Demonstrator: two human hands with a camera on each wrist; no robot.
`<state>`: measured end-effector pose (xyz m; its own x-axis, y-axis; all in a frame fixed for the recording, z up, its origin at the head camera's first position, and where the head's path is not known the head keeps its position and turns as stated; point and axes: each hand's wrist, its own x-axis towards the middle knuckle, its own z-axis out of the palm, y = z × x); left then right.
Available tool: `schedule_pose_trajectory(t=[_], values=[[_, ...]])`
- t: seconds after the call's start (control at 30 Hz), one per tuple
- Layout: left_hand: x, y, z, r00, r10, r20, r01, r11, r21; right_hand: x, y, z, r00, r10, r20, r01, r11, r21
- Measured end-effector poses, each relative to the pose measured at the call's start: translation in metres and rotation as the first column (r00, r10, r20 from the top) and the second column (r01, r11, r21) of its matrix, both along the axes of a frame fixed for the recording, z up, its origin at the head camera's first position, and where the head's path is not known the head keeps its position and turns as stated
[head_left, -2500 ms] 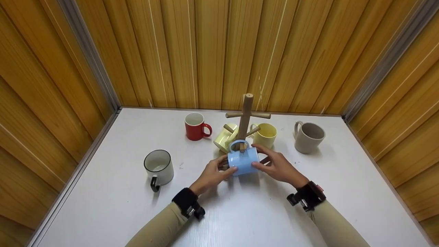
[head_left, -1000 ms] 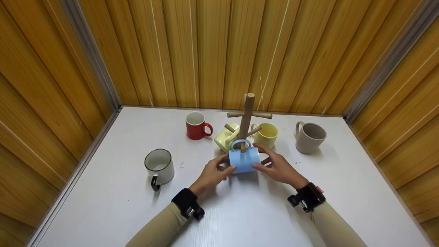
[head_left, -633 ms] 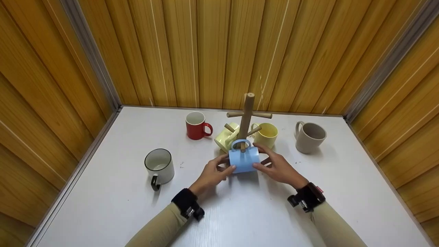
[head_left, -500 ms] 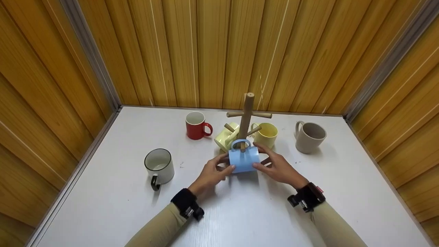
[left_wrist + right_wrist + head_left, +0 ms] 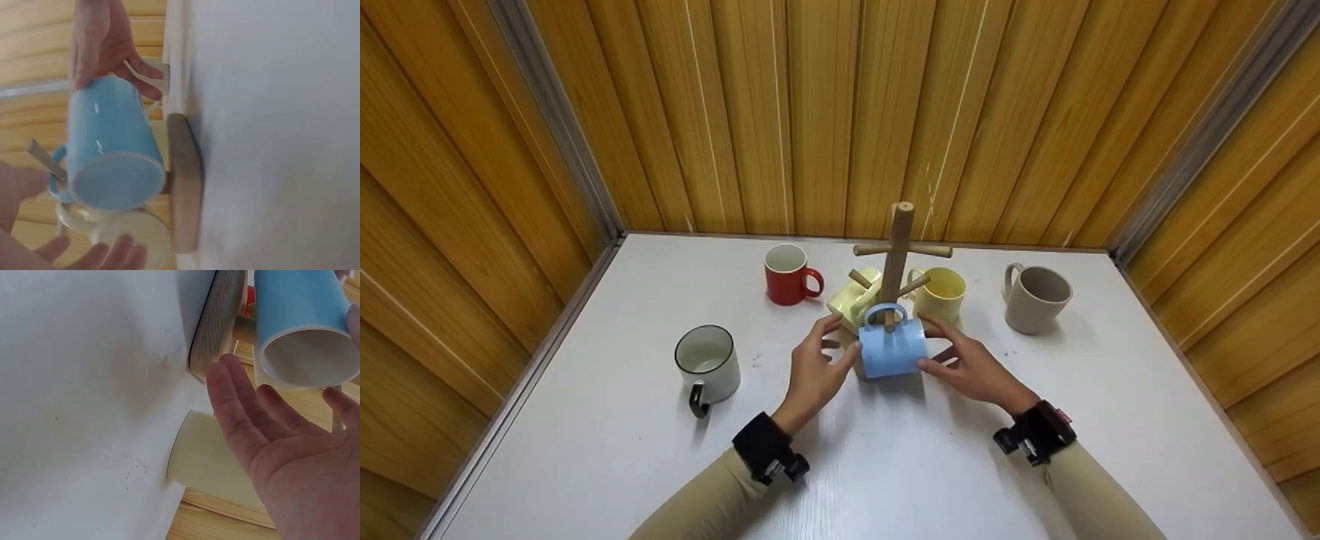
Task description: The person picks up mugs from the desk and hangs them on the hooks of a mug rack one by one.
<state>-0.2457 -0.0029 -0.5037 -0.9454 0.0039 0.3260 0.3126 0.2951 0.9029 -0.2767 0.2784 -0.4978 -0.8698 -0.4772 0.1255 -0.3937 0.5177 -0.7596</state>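
Note:
A light blue mug (image 5: 892,351) hangs on its side by its handle from a low front peg of the wooden mug tree (image 5: 898,247). My left hand (image 5: 814,375) is just left of the mug's base, fingers spread and holding nothing; the left wrist view shows a gap before the base. At the mug's mouth is my right hand (image 5: 979,371), its thumb at the rim and its other fingers loosely extended. A pale yellow-green mug (image 5: 847,300) hangs tilted on the tree's left side, partly hidden behind the post and pegs.
On the white table (image 5: 840,480) stand a red mug (image 5: 787,283) at the back, a yellow mug (image 5: 945,296) behind the tree, a grey-beige mug (image 5: 1031,304) at right and a white mug with black handle (image 5: 720,375) at left. Wood-patterned walls (image 5: 810,112) enclose the table.
My left hand has let go of the blue mug and drawn back to the left, its fingers opening. My right hand has eased slightly outward from the rim. The mug stays on the peg.

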Motion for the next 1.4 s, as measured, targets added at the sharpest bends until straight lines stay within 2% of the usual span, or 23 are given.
schedule_pose_trajectory(t=[0.1, 0.27, 0.5, 0.7, 0.87, 1.03, 1.2, 1.3, 1.4], values=[[0.002, 0.007, 0.011, 0.994, 0.043, -0.105, -0.042, 0.999, 0.017, 0.0, 0.002, 0.0, 1.0, 0.001, -0.002, -0.001, 1.0, 0.011], [0.0, 0.019, 0.028, 0.982, 0.013, -0.186, -0.012, 1.0, 0.002, 0.0, 0.005, 0.001, 1.0, -0.008, -0.002, 0.008, 0.999, 0.036], [-0.006, 0.036, 0.045, 0.983, -0.03, -0.179, 0.009, 0.993, -0.117, 0.002, 0.009, 0.001, 1.0, -0.016, -0.005, 0.016, 0.999, 0.05], [-0.009, 0.049, 0.056, 0.986, -0.051, -0.16, 0.024, 0.986, -0.163, 0.004, 0.013, 0.001, 0.999, -0.04, 0.012, 0.039, 0.998, 0.059], [-0.012, 0.055, 0.059, 0.989, -0.057, -0.137, 0.03, 0.981, -0.193, 0.006, 0.018, 0.0, 0.999, -0.052, -0.009, 0.053, 0.997, 0.06], [-0.015, 0.055, 0.057, 0.985, -0.054, -0.164, 0.019, 0.978, -0.209, 0.003, 0.019, 0.005, 0.998, -0.055, -0.015, 0.055, 0.998, 0.018], [-0.017, 0.053, 0.056, 0.984, -0.065, -0.168, 0.032, 0.981, -0.193, -0.01, 0.012, 0.025, 0.993, -0.096, -0.071, 0.094, 0.995, -0.038], [-0.018, 0.053, 0.056, 0.983, -0.073, -0.166, 0.04, 0.981, -0.19, -0.021, 0.007, 0.039, 0.982, -0.129, -0.141, 0.125, 0.991, -0.04], [-0.019, 0.053, 0.055, 0.982, -0.073, -0.172, 0.039, 0.98, -0.194, -0.033, 0.003, 0.049, 0.975, -0.134, -0.175, 0.133, 0.991, -0.017]])
